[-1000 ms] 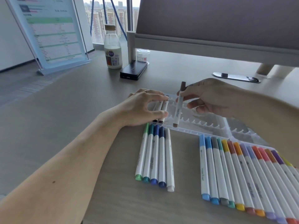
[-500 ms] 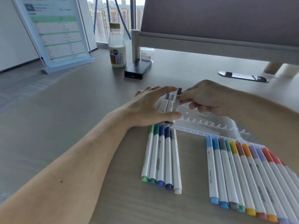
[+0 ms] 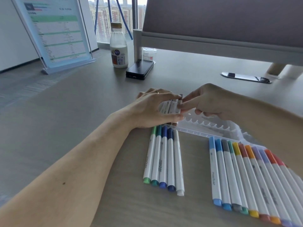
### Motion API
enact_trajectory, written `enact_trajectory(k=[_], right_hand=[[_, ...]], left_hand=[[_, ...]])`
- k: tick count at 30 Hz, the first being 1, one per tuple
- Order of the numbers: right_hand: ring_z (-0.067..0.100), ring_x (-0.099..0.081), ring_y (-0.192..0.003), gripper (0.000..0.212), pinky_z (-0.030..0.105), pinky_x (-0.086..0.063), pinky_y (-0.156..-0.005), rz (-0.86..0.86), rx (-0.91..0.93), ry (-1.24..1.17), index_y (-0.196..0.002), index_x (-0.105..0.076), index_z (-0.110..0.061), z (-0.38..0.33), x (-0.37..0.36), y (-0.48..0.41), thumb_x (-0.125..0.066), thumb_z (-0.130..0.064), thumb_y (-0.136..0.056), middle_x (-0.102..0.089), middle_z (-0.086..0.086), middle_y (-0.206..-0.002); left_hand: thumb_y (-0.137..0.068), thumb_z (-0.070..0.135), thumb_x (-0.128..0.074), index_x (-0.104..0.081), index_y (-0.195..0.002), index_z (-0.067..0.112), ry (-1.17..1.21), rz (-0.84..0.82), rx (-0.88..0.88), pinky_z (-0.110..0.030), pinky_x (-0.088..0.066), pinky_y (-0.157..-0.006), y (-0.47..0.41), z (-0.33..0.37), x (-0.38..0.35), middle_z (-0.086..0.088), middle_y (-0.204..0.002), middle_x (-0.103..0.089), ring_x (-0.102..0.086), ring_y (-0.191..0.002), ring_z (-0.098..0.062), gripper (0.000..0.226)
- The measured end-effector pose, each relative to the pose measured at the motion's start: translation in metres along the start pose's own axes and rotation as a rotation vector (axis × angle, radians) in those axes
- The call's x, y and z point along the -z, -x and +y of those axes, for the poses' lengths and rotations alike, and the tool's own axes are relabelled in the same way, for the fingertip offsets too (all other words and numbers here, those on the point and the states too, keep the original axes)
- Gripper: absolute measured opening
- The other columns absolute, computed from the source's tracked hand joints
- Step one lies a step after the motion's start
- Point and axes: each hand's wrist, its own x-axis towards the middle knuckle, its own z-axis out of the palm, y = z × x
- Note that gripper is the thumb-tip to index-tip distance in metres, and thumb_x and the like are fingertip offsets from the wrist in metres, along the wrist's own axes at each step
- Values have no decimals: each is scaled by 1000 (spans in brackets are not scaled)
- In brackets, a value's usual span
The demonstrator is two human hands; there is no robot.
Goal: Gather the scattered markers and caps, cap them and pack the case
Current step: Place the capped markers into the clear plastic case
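Note:
A clear plastic marker case (image 3: 205,128) with scalloped slots lies open mid-table. My left hand (image 3: 152,110) rests over its left end, fingers arched across a few markers (image 3: 168,107) lying in the slots. My right hand (image 3: 211,104) pinches the brown-capped marker (image 3: 179,102) at its far end and holds it down beside those markers. A group of capped markers, green to white (image 3: 164,159), lies in front of the case. A long row of capped markers in many colours (image 3: 246,176) lies at the lower right.
At the back stand a milk bottle (image 3: 118,48), a black power bank (image 3: 140,70), a small clear jar (image 3: 149,54) and a tilted sign holder (image 3: 55,33). A grey desk divider (image 3: 221,43) runs along the far edge, with a cable grommet (image 3: 246,77) before it.
My right hand has lowered the brown-capped marker from upright above the case into the slots beside the other markers. My left hand stayed over the case's left end.

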Motion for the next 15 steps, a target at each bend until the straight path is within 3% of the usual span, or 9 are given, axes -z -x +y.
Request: enact_trajectory(k=[4, 8, 11, 15], right_hand=[[19, -48, -72, 26, 23, -37, -48, 31, 5, 4, -95, -75, -27, -1, -4, 0, -86, -40, -76, -74, 12, -94], [22, -54, -83, 42, 28, -47, -59, 38, 15, -6, -108, -66, -26, -2, -6, 1, -87, -39, -74, -70, 7, -89], [22, -55, -85, 42, 38, -56, -77, 35, 18, -7, -107, -65, -26, -1, -6, 2, -87, -40, -74, -69, 6, -89], [23, -55, -86, 40, 41, -58, -82, 28, 13, -16, -104, -63, -27, -2, -7, 3, -86, -40, -74, -69, 6, -92]], left_hand=[[-86, 74, -60, -45, -149, 49, 5, -7, 1, -34, -20, -106, 1, 2, 2, 23, -157, -39, -24, -143, -1, 70], [-87, 73, -60, -45, -151, 46, -4, -17, 9, -36, -20, -111, 2, 6, 3, 20, -159, -37, -23, -147, -5, 70], [-88, 73, -59, -44, -151, 46, -16, -19, 12, -38, -19, -115, 2, 7, 3, 19, -161, -36, -23, -148, -5, 70], [-87, 76, -57, -44, -151, 47, -14, -20, 14, -36, -19, -112, 2, 6, 3, 19, -160, -36, -23, -148, -4, 71]])
